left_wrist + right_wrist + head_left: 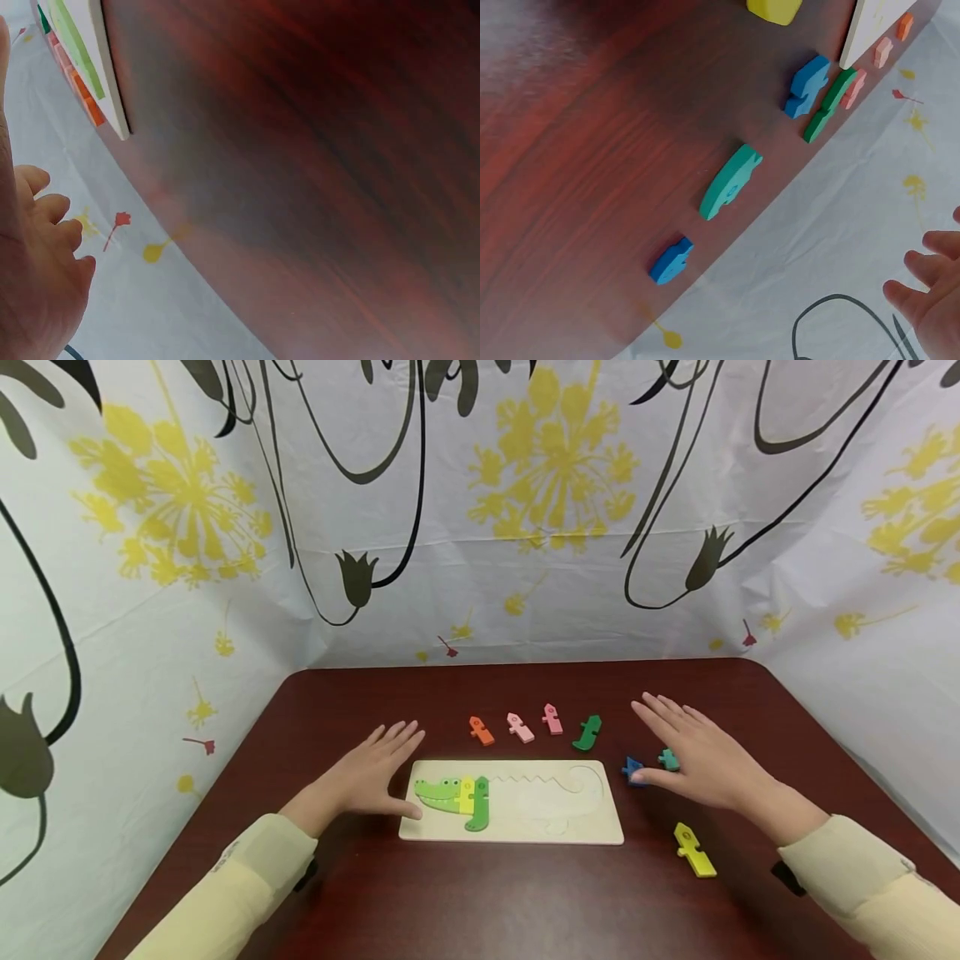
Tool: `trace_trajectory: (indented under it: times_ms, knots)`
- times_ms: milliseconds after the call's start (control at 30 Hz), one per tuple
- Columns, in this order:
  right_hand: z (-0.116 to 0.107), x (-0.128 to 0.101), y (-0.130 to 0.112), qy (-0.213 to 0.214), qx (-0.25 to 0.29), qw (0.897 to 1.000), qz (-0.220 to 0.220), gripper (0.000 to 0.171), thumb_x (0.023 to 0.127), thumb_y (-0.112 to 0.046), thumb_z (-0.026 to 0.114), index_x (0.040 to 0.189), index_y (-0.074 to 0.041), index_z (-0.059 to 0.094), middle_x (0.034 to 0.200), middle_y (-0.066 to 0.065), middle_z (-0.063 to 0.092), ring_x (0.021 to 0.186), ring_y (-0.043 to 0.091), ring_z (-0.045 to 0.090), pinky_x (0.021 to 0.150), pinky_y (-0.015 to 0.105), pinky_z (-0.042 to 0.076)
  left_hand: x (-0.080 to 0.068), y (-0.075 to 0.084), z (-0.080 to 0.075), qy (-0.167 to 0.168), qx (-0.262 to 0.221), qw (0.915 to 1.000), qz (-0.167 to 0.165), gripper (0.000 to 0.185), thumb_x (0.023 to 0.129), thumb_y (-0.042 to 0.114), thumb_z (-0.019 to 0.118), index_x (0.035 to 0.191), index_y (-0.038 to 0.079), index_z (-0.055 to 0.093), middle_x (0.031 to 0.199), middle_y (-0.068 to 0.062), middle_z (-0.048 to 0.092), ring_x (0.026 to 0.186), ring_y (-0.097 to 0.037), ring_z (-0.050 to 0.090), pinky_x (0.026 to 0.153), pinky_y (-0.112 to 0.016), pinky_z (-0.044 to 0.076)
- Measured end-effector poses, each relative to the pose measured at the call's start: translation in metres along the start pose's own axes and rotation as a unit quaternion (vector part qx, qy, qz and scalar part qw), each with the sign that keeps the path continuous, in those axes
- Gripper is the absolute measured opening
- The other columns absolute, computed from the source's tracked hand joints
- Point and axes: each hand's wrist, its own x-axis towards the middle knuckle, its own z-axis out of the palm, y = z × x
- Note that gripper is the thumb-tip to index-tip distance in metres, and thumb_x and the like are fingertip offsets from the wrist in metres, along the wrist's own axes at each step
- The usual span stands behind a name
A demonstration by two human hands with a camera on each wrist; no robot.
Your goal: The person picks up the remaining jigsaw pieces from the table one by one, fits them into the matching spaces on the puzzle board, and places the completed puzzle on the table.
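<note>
A pale wooden puzzle board (540,831) lies on the table with a carved crocodile outline. Set into its left end are a green crocodile head (438,795), a yellow piece (467,795) and a green leg piece (480,810). My left hand (363,777) is spread at the board's left edge, thumb over its corner, holding nothing. Fingers extended, my right hand (701,764) hovers over a blue piece (633,770) and a teal piece (669,760). Another blue piece (672,261) shows in the right wrist view, hidden behind that hand from the head.
Behind the board lie an orange piece (482,732), a light pink piece (520,728), a pink piece (552,719) and a dark green leg piece (588,733). A yellow piece (695,852) sits at the right front. Patterned white cloth (480,610) surrounds the dark red table (525,902).
</note>
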Motion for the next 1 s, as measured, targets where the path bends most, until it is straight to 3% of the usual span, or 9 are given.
trace_trajectory:
  times_ms: [267, 767, 1000]
  knots:
    - [0.001, -0.017, 0.000, 0.049, 0.009, 0.999, -0.008, 0.091, 0.079, -0.052, 0.076, 0.147, -0.004, 0.040, 0.145, 0.020, 0.043, 0.126, 0.040, 0.045, 0.098, 0.059, 0.038, -0.006, 0.000, 0.008, -0.016, -0.015, 0.9996, 0.015, 0.119, 0.072, 0.078, 0.061, 0.153, 0.000, 0.023, 0.159, -0.015, 0.020, 0.146, -0.030, 0.016, 0.116, -0.046, 0.016]
    - [0.008, -0.051, -0.003, 0.056, 0.041, 0.997, 0.015, 0.081, 0.080, -0.044, 0.078, 0.142, -0.005, 0.045, 0.131, 0.015, 0.057, 0.109, 0.036, 0.059, 0.083, 0.057, 0.050, -0.012, -0.001, 0.017, -0.051, -0.009, 0.9986, 0.003, 0.121, 0.070, 0.084, 0.056, 0.153, 0.001, 0.025, 0.159, -0.013, 0.020, 0.146, -0.028, 0.017, 0.116, -0.042, 0.018]
    - [0.008, -0.064, -0.006, 0.068, 0.047, 0.996, 0.022, 0.076, 0.079, -0.041, 0.080, 0.139, -0.006, 0.049, 0.126, 0.013, 0.058, 0.108, 0.034, 0.058, 0.081, 0.055, 0.051, -0.013, 0.001, 0.018, -0.052, -0.009, 0.9986, 0.003, 0.121, 0.070, 0.086, 0.054, 0.152, 0.000, 0.028, 0.159, -0.015, 0.021, 0.145, -0.029, 0.018, 0.116, -0.044, 0.019]
